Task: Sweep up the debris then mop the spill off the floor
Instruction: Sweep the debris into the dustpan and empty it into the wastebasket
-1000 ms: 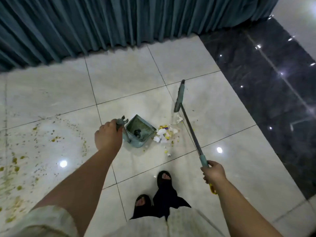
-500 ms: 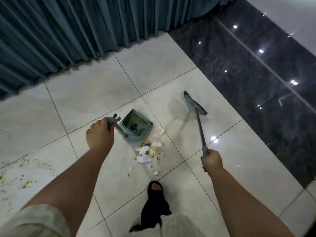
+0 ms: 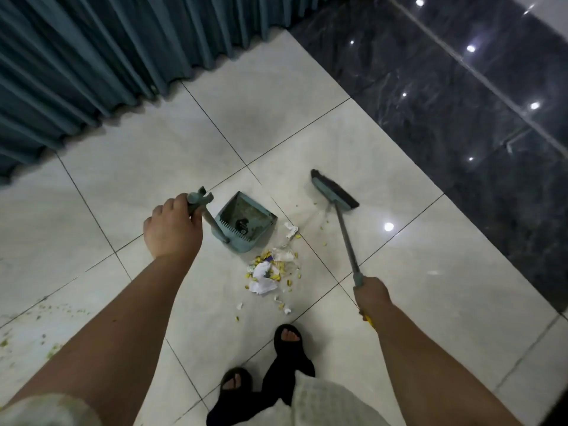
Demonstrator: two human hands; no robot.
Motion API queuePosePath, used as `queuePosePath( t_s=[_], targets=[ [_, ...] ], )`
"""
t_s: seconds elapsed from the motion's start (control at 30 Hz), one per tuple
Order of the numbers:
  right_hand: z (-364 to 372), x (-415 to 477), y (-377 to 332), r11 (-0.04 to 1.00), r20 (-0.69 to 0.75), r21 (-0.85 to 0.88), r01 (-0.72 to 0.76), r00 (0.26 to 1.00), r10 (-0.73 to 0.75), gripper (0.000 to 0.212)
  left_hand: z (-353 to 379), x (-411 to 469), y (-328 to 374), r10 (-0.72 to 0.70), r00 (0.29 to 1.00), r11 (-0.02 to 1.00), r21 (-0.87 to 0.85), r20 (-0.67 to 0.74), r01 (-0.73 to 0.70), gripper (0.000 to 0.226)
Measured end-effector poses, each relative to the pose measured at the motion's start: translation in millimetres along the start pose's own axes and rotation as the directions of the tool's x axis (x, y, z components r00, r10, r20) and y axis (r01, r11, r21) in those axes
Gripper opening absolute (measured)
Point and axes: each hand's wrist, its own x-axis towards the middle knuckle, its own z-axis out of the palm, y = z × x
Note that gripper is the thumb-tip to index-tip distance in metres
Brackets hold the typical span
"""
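My left hand (image 3: 173, 230) grips the top of the handle of a teal dustpan (image 3: 244, 224) that stands on the pale floor tiles with something dark inside. A pile of debris (image 3: 270, 273), white paper scraps and yellow bits, lies just in front of the pan's mouth. My right hand (image 3: 373, 298) holds the grey handle of a teal broom. The broom head (image 3: 333, 189) with dark bristles rests to the right of the dustpan, apart from the pile. A greenish-yellow spill (image 3: 46, 327) speckles the tiles at the lower left.
A teal curtain (image 3: 107, 56) hangs along the far left. Dark glossy marble flooring (image 3: 461, 103) borders the pale tiles on the right. My feet in black sandals (image 3: 287, 336) stand just behind the debris.
The view has swung left and closer. The broom head has shifted from above the debris to the right of the dustpan. Both hands keep their grips.
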Motion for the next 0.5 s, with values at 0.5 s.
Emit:
queuePosePath(
  t_s=[0.5],
  targets=[
    [75.3, -164.8, 32.8, 0.997, -0.075, 0.066, -0.031, 0.997, 0.036, 0.027, -21.5, -22.7, -89.7, 0.285, 0.957, 0.958, -0.053, 0.061, -0.282, 0.029]
  ],
)
